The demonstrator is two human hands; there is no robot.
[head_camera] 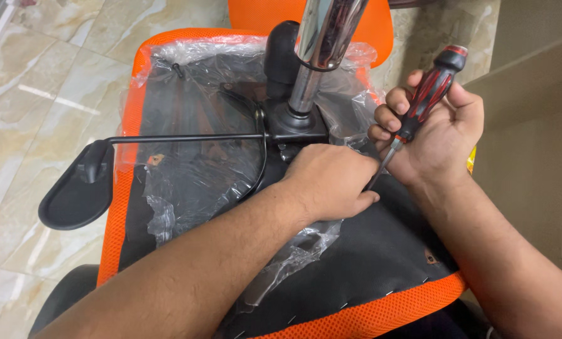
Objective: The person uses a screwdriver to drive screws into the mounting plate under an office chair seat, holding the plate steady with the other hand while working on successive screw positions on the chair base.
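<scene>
Gripping: right hand [441, 129] wraps the red-and-black screwdriver [419, 107], tip angled down beside the left hand.
Left hand [328, 182]: closed, knuckles up, pressing the black seat underside [381, 257]; what it pinches is hidden.
Beyond hands: chrome column [318, 56], black mechanism plate [296, 129].
Left of hands: lever paddle [76, 191], torn plastic wrap [186, 182].

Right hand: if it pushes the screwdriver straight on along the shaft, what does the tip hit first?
Probably the left hand: the screwdriver in the right hand slants down-left to its fingers, with the seat underside beneath. Depth unclear.

Chrome column [318, 56] and lever [186, 138] beside hands.
</scene>
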